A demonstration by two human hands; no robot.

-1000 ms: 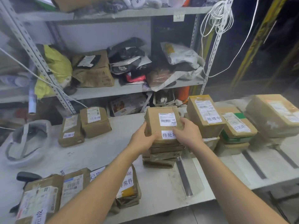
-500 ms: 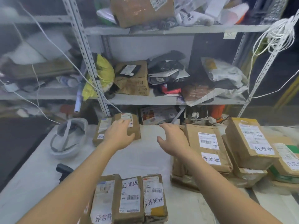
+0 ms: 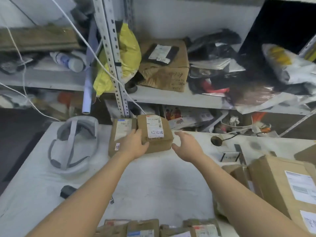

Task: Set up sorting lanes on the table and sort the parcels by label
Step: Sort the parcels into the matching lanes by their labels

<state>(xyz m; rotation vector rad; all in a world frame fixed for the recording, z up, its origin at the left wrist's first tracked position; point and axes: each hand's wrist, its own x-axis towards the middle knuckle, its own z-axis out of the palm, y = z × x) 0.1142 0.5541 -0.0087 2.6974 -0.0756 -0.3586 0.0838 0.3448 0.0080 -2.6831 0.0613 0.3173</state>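
Right hand point(image 3: 186, 146) came across beside the parcel point(image 3: 158, 134), fingers wide | my left hand point(image 3: 135, 144) grips it | second parcel point(image 3: 119, 134) touching its left side | headset point(image 3: 73, 142) near on worktop point(image 3: 162, 185)

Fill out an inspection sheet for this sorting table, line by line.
Surface: white table, a few dark smudges.
Job's things: parcel marked 已完成 at the far edge, against a second parcel; more parcels at the near edge; stacked boxes on the right.
Clutter: headset; small black device.
Hands: left hand grips the marked parcel's near left corner; right hand open beside it, contact unclear.
Cables: white cable across the shelf post; black lead on the table.
Surroundings: shelf crammed with bags and a box.
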